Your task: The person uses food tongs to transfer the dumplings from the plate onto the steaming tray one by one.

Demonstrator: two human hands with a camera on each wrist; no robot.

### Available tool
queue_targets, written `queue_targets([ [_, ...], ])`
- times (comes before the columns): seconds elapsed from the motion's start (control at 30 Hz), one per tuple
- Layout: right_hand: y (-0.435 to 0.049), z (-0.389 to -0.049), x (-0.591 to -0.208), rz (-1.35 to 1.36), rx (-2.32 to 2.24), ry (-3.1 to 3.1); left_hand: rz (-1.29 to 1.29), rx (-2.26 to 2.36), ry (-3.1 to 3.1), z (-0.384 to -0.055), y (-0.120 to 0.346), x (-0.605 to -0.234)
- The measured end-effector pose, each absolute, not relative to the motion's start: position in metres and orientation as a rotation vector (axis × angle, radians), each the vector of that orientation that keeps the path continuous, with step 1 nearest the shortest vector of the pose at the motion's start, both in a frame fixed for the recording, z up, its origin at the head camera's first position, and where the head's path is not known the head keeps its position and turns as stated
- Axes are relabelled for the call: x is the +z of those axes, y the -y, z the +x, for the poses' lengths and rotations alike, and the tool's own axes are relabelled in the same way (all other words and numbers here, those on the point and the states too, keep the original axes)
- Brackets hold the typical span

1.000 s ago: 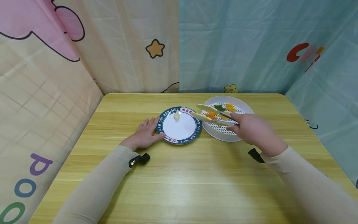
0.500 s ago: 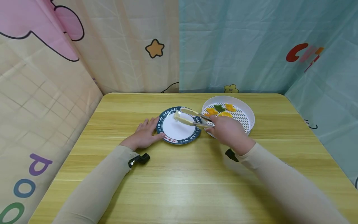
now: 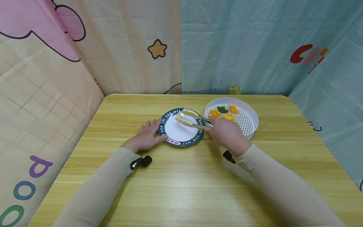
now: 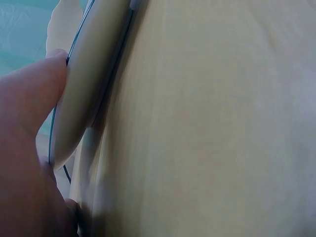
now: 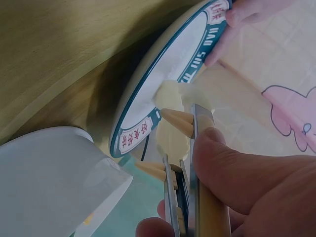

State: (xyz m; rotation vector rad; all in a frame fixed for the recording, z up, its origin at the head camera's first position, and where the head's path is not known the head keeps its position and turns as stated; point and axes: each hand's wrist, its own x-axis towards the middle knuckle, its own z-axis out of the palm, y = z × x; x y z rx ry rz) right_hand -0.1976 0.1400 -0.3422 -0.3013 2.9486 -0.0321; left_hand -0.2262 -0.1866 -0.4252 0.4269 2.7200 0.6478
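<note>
My right hand (image 3: 228, 134) grips a pair of tongs (image 3: 188, 123) with metal arms and cream-coloured heads. The heads reach over the left part of a white plate (image 3: 181, 131) with a dark blue lettered rim. At their tips a small pale piece of food (image 3: 178, 115) shows on the plate, partly covered by the tongs. The right wrist view has my thumb (image 5: 222, 153) pressed along one tong arm. My left hand (image 3: 146, 135) lies at the plate's left side, fingers spread and straight, its thumb touching the rim.
Right beside the plate stands a round white basket (image 3: 250, 110) with a perforated bottom. It holds several yellow and orange pieces (image 3: 233, 109) and a green piece (image 3: 222, 109). Curtains (image 3: 255, 47) hang behind the wooden table (image 3: 181, 183).
My right hand has moved left with the tongs, from over the basket to over the plate, where the tong heads now meet the pale piece. My left hand has stayed put.
</note>
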Motion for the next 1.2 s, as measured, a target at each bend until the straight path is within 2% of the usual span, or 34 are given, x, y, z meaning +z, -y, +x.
queue_targets([
  [0.73, -0.13, -0.199, -0.348, -0.245, -0.111, -2.909, 0.426, 0.637, -2.722, -0.226, 0.187, -0.424],
  [1.2, -0.131, -0.203, -0.352, -0.339, -0.001, -2.937, 0.44, 0.633, -2.734, -0.226, 0.186, -0.426],
])
